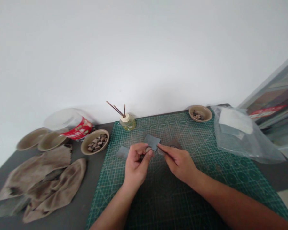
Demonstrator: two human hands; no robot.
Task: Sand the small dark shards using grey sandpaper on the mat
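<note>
My left hand is closed, with a small roundish stone pinched between thumb and fingers. Just to its right, my right hand is also closed, gripping a small grey piece of what looks like sandpaper, mostly covered by the fingers. Behind both hands, a grey-blue square of sandpaper lies on the green cutting mat. A second grey piece is left of my left hand, and a brownish sheet shows behind my right hand.
On the left are a bowl of stones, two other bowls, a red-and-white tub and crumpled brown cloths. A reed diffuser stands at the back. A stone bowl and plastic bag are right.
</note>
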